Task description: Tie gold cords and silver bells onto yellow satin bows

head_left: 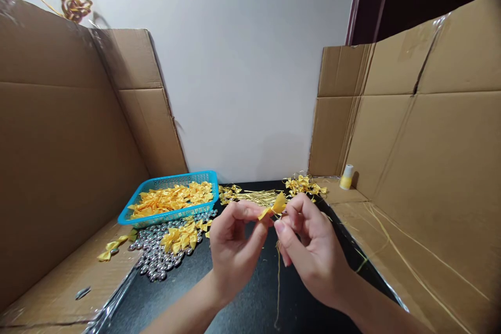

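In the head view, below centre, the left hand (238, 250) pinches one bow (278, 203) above the desk (246, 315); the right hand (311, 250) grips one thread (278, 276) beside it. Lower left, one basket (215, 190) holds bows too many to count, near beads (153, 261); one spool (346, 177) stands right.

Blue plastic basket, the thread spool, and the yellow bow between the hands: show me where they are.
Blue plastic basket (172, 214): head view, front rim.
Thread spool (346, 177): head view, middle.
Yellow bow (279, 203): head view, right lobe.
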A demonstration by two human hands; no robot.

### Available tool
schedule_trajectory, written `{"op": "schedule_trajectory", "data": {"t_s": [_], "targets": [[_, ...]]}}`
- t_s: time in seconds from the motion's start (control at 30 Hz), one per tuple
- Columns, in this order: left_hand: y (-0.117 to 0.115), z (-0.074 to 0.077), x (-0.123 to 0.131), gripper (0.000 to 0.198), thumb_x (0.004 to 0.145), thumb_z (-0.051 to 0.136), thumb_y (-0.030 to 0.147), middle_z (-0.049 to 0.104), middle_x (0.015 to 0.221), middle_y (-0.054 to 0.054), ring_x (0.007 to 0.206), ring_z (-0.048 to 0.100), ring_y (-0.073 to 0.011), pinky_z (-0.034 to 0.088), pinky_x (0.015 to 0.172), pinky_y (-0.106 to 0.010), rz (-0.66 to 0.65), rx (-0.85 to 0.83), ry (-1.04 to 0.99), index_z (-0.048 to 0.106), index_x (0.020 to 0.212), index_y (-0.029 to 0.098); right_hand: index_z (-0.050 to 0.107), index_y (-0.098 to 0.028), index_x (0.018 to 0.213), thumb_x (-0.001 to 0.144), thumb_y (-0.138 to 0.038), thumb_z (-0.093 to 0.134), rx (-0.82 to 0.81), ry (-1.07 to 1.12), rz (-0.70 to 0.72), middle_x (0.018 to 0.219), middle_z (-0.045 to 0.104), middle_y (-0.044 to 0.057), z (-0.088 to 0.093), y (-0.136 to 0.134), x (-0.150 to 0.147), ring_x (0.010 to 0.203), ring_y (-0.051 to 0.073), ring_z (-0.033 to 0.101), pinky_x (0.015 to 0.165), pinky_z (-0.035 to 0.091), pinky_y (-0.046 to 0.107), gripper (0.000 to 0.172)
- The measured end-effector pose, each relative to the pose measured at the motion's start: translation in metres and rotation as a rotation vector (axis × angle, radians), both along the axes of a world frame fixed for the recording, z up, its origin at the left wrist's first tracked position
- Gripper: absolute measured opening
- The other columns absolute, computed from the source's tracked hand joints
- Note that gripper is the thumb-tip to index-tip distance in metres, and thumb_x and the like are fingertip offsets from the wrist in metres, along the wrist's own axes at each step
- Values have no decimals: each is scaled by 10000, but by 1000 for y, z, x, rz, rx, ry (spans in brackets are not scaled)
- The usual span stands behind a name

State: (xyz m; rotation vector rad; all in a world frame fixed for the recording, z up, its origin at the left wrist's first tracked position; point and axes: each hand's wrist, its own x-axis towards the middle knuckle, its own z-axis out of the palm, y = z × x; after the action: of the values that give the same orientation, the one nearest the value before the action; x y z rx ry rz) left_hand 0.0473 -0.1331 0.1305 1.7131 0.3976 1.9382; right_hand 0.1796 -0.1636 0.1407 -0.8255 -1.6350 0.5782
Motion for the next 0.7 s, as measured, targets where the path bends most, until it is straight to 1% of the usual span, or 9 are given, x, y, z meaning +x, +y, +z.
{"op": "schedule_trajectory", "data": {"t_s": [0.2,0.37,0.53,0.7], "targets": [[4,-5,-2,249,758,631,-44,677,779,6,711,647,-106,560,649,-195,36,67,41,614,843,190,320,-242,758,916,-247,437,16,15,-13,567,346,-86,0,0,-1,457,88,399,481,339,231,197],[9,-9,-5,286,738,606,-90,684,805,-10,698,645,-107,529,609,-195,147,239,126,622,868,164,318,-243,757,921,-259,430,8,15,-24,537,354,-90,1,1,-2,435,90,390,470,326,236,199],[8,-7,-11,331,712,619,-117,697,879,-56,712,659,-115,545,593,-206,258,437,243,641,929,131,325,-243,761,919,-251,435,21,-4,-33,573,378,-80,0,-1,-1,464,93,413,492,356,243,193],[8,-2,-13,292,729,643,-71,713,887,-82,734,677,-140,571,593,-230,312,551,269,650,944,126,341,-243,778,929,-245,444,30,-23,30,614,378,-78,1,0,2,488,88,427,516,372,246,183]]}}
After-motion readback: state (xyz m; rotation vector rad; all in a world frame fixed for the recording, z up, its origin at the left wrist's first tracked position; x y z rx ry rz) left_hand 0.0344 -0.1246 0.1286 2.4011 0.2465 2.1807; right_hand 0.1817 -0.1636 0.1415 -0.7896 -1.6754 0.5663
